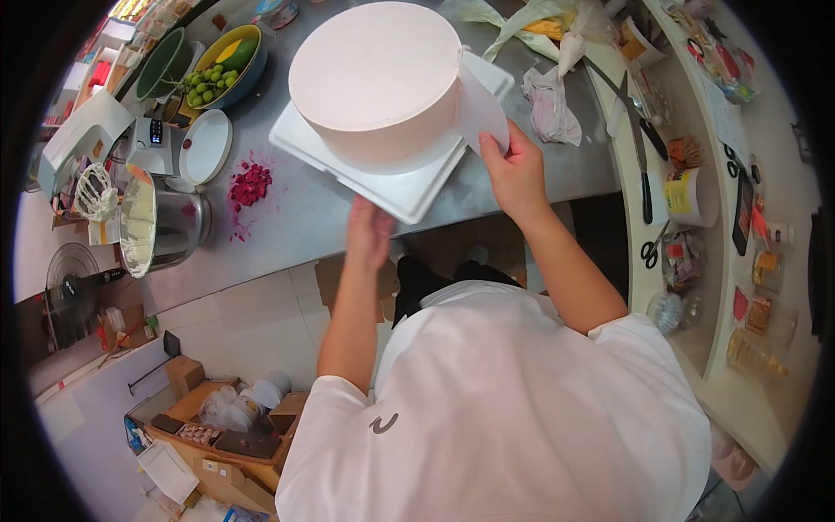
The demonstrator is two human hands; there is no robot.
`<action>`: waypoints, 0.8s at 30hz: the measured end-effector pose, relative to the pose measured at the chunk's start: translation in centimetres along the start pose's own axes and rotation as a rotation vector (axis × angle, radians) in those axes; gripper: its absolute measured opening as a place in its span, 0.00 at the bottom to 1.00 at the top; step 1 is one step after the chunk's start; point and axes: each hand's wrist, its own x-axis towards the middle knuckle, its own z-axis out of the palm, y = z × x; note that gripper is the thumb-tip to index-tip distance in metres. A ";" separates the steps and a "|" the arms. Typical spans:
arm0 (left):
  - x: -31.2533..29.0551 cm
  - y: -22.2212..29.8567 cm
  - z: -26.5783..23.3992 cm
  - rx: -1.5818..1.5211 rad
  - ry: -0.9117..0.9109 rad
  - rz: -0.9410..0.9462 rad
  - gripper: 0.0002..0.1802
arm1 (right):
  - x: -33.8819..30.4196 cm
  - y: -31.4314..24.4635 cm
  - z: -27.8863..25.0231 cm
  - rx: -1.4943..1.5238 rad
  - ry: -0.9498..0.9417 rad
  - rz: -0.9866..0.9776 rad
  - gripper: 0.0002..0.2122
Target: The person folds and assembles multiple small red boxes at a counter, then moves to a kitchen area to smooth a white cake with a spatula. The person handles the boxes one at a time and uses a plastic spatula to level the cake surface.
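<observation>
A tall round cake (374,70) with smooth pale frosting stands on a square white cake board (404,202) on the metal table. My right hand (519,170) is closed on a pale, thin cake scraper (481,113), thumb on its near face. The scraper stands upright along the cake's right side; whether its edge touches the frosting I cannot tell. At the board's near edge is my left hand (370,233), its fingers curled against the rim and partly hidden beneath it.
Chopped magenta pieces (250,184) lie on the table's left, near a white plate (206,146), a fruit bowl (228,65) and a steel mixing bowl (178,228). A crumpled cloth (551,104) and piping bags (571,52) lie right. A long knife (642,157) and scissors (651,250) rest on the side shelf.
</observation>
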 end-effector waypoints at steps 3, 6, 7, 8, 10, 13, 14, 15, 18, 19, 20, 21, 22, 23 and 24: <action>-2.1 -2.2 1.8 0.244 -0.180 -0.241 0.19 | 0.0 0.3 0.3 0.014 0.022 -0.067 0.14; -1.0 -1.6 0.5 0.069 -0.091 -0.164 0.19 | 0.1 0.3 0.2 -0.018 0.041 -0.090 0.16; -0.1 -0.4 -0.1 0.018 -0.022 -0.100 0.20 | 0.1 0.3 0.1 -0.020 0.039 -0.083 0.16; 0.7 0.9 -0.6 -0.125 0.024 -0.065 0.21 | 0.1 0.3 0.1 -0.023 0.036 -0.076 0.16; 2.5 2.4 -2.5 -0.223 -0.059 0.087 0.19 | 0.1 0.1 0.1 -0.034 0.034 -0.055 0.15; 2.1 2.9 -2.7 -0.187 -0.054 0.055 0.18 | 0.0 -0.1 0.0 -0.028 0.023 -0.014 0.14; 1.6 2.1 -2.2 -0.109 -0.090 0.027 0.18 | 0.0 -0.2 0.0 -0.023 0.018 0.001 0.13; 0.9 1.0 -1.6 -0.032 -0.127 -0.002 0.18 | 0.0 -0.2 0.1 -0.012 0.020 -0.011 0.13; -1.3 -2.2 1.1 0.192 -0.180 -0.145 0.19 | -0.1 -0.1 0.2 0.008 0.026 -0.033 0.12; -2.0 -2.4 2.3 0.229 -0.215 -0.199 0.20 | -0.1 -0.1 0.2 0.003 0.026 -0.023 0.12; -2.6 -2.3 3.3 0.264 -0.250 -0.253 0.21 | 0.0 -0.1 0.2 -0.003 0.024 -0.013 0.12; -2.1 -2.3 2.3 0.221 -0.232 -0.237 0.23 | 0.0 0.0 0.1 -0.008 0.023 -0.010 0.12; -1.4 -2.2 1.2 0.152 -0.134 -0.185 0.22 | -0.1 0.1 0.1 -0.013 0.022 -0.008 0.12; -0.1 -1.5 0.1 0.040 -0.083 -0.116 0.21 | -0.1 0.1 0.0 -0.018 0.020 -0.005 0.11; 1.2 -0.4 -0.7 -0.069 -0.032 -0.049 0.20 | -0.1 0.1 0.0 -0.008 0.025 -0.015 0.11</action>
